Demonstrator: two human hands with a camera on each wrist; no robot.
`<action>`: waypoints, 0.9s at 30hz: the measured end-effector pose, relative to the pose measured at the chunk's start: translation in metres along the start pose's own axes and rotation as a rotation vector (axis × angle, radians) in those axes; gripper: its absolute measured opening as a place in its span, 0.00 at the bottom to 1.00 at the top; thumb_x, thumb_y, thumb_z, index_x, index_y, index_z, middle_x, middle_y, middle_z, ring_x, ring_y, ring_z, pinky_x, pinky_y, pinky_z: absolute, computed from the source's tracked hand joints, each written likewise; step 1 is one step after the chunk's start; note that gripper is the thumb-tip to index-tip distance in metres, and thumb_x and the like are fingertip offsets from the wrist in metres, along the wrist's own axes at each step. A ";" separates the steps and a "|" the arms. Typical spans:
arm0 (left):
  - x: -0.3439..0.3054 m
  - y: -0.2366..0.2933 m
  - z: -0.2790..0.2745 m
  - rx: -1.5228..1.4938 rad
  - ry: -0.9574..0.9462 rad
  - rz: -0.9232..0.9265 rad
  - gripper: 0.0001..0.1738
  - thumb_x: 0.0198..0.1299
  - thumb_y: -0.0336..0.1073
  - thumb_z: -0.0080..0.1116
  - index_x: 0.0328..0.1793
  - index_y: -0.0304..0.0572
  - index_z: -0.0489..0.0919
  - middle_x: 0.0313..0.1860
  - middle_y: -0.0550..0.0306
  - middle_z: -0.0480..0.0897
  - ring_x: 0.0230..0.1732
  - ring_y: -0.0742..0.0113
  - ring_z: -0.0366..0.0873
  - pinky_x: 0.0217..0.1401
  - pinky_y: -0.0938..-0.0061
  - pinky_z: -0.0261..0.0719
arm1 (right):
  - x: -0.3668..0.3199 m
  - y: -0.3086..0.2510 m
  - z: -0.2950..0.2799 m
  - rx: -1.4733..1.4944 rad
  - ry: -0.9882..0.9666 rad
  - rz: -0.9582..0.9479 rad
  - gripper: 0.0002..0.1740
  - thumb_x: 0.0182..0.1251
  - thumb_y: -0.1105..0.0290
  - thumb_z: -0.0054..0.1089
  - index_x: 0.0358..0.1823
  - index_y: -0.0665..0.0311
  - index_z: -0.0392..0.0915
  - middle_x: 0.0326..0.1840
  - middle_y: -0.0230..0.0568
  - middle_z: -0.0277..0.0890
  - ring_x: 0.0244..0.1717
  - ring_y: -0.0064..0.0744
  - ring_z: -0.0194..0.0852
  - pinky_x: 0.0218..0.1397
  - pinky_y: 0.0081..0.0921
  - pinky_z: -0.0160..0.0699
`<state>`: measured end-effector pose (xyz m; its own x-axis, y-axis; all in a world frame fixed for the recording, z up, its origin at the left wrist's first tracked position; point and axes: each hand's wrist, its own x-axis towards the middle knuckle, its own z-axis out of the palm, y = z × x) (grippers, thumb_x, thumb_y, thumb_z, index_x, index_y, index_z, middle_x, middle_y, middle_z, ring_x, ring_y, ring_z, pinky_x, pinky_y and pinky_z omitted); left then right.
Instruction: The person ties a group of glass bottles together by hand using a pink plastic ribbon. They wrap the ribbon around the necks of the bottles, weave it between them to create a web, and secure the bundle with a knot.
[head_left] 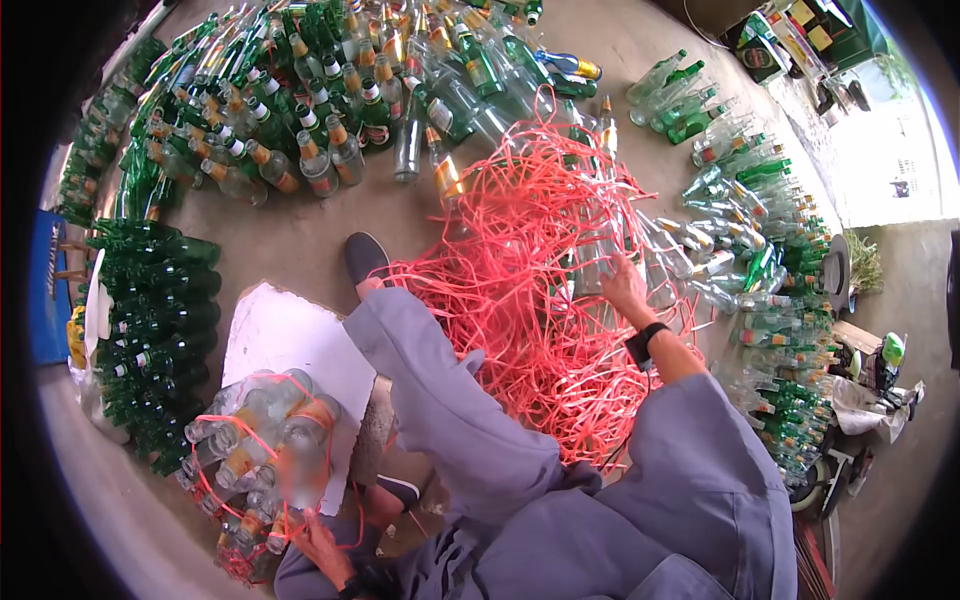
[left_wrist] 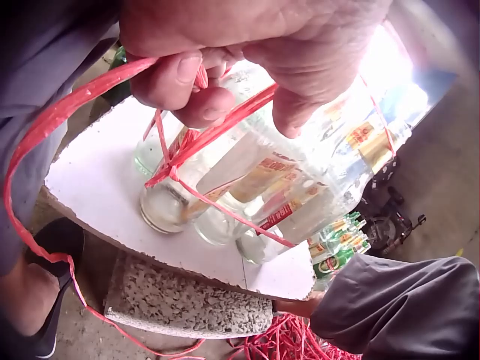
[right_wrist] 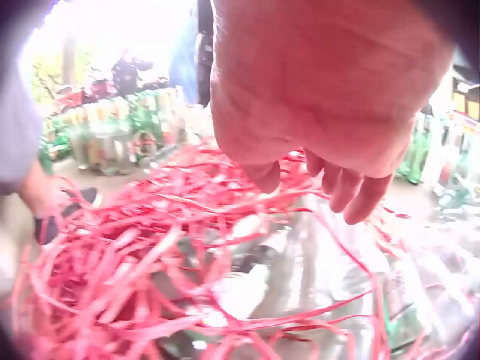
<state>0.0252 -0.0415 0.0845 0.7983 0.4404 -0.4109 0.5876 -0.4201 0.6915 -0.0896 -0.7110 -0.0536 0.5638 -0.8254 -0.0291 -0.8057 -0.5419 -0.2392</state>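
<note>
My left hand (head_left: 322, 548) is low at the left, its fingers curled round red plastic twine (left_wrist: 180, 150) next to a bundle of clear glass bottles (head_left: 240, 455). The twine passes round the bottles and crosses at a knot in the left wrist view. The bundle rests on a white board (head_left: 290, 335); a loose end of twine hangs from the hand. My right hand (head_left: 625, 290) reaches over the right side of a big tangle of red twine (head_left: 530, 260), above clear bottles lying there. In the right wrist view its fingers (right_wrist: 367, 199) hang loosely bent, with nothing seen gripped.
Green and clear bottles (head_left: 270, 120) stand crowded at the back left. More green bottles (head_left: 160, 330) are stacked at the far left, and a long row (head_left: 770, 330) lines the right. A speckled block (left_wrist: 187, 296) is under the board. My shoe (head_left: 367, 258) is beside the tangle.
</note>
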 end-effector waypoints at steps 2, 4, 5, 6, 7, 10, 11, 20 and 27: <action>-0.007 0.013 0.001 0.020 -0.057 0.004 0.20 0.69 0.51 0.61 0.48 0.41 0.74 0.33 0.68 0.69 0.31 0.80 0.60 0.30 0.79 0.55 | 0.044 0.064 0.036 0.087 -0.023 0.136 0.22 0.62 0.59 0.58 0.53 0.65 0.81 0.49 0.61 0.83 0.49 0.62 0.82 0.51 0.49 0.82; -0.010 0.014 0.008 -0.033 -0.007 0.023 0.17 0.69 0.49 0.62 0.43 0.47 0.71 0.29 0.71 0.66 0.27 0.82 0.59 0.27 0.82 0.53 | 0.064 0.097 0.041 0.202 -0.231 0.412 0.21 0.64 0.62 0.55 0.48 0.73 0.81 0.44 0.61 0.83 0.47 0.60 0.84 0.46 0.50 0.81; -0.010 0.013 0.011 -0.083 0.037 0.040 0.16 0.69 0.47 0.63 0.37 0.53 0.68 0.26 0.74 0.64 0.24 0.85 0.57 0.24 0.86 0.51 | 0.069 0.105 0.050 0.201 -0.233 0.408 0.21 0.64 0.62 0.55 0.48 0.73 0.81 0.44 0.61 0.83 0.47 0.60 0.84 0.46 0.50 0.81; -0.009 0.012 0.010 -0.081 0.040 0.037 0.16 0.69 0.47 0.63 0.37 0.53 0.68 0.26 0.74 0.64 0.24 0.85 0.57 0.24 0.86 0.51 | 0.067 0.118 0.057 0.259 -0.206 0.468 0.20 0.63 0.62 0.56 0.46 0.73 0.81 0.42 0.59 0.83 0.46 0.57 0.84 0.45 0.48 0.80; -0.007 0.009 0.008 -0.066 0.024 0.023 0.16 0.69 0.46 0.63 0.38 0.52 0.68 0.26 0.74 0.64 0.24 0.85 0.57 0.24 0.86 0.52 | 0.060 0.129 0.068 0.316 -0.181 0.528 0.20 0.61 0.62 0.57 0.44 0.73 0.82 0.41 0.58 0.83 0.45 0.54 0.84 0.44 0.46 0.80; -0.003 0.003 0.001 -0.023 -0.009 0.005 0.17 0.69 0.49 0.62 0.39 0.48 0.71 0.28 0.71 0.65 0.26 0.82 0.58 0.26 0.83 0.53 | 0.047 0.147 0.108 0.490 -0.109 0.709 0.18 0.57 0.63 0.62 0.39 0.74 0.83 0.36 0.54 0.83 0.41 0.46 0.84 0.40 0.41 0.78; -0.003 0.006 0.000 0.000 -0.034 0.007 0.20 0.69 0.52 0.61 0.39 0.43 0.73 0.30 0.69 0.66 0.29 0.79 0.59 0.29 0.79 0.53 | 0.043 0.148 0.117 0.549 -0.084 0.773 0.17 0.55 0.64 0.63 0.38 0.74 0.83 0.34 0.53 0.83 0.40 0.43 0.85 0.39 0.39 0.77; -0.004 0.005 0.001 -0.076 -0.055 0.012 0.15 0.69 0.48 0.62 0.40 0.45 0.76 0.28 0.72 0.64 0.28 0.83 0.56 0.27 0.81 0.50 | 0.046 0.095 0.090 0.264 -0.237 0.523 0.28 0.55 0.56 0.69 0.50 0.74 0.79 0.42 0.50 0.83 0.44 0.47 0.84 0.49 0.39 0.80; -0.008 0.009 0.005 -0.017 -0.018 -0.001 0.17 0.71 0.47 0.60 0.48 0.40 0.86 0.26 0.73 0.63 0.27 0.82 0.56 0.27 0.80 0.49 | 0.054 0.057 0.075 -0.049 -0.240 0.464 0.46 0.46 0.47 0.74 0.60 0.77 0.74 0.57 0.58 0.80 0.57 0.51 0.81 0.59 0.40 0.80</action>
<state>0.0245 -0.0527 0.0914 0.7999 0.4262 -0.4225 0.5865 -0.4061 0.7008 -0.0912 -0.7745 -0.1413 0.1668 -0.9240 -0.3441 -0.9849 -0.1394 -0.1031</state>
